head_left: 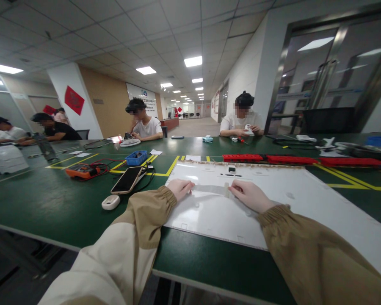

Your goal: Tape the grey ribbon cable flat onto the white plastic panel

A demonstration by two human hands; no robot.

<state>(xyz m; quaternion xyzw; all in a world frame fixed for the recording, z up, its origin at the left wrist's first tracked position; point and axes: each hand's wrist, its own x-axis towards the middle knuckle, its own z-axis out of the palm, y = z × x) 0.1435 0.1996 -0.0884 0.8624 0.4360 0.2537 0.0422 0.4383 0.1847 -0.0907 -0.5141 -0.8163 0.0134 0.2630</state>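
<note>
A large white panel lies flat on the green table in front of me. Across it, between my hands, runs a flat grey strip, with a short beige piece of tape crossing its right part. My left hand is closed, its fingertips pinching the strip's left end. At the other end my right hand is closed too, thumb and finger pinched at the strip beside the tape; its exact hold is partly hidden. Small dark parts sit on the panel beyond my hands.
Left of the panel lie a phone, a white oval case, an orange multimeter and a blue bin. Red trays line the panel's far side. Across the table sit people, one holding a white object.
</note>
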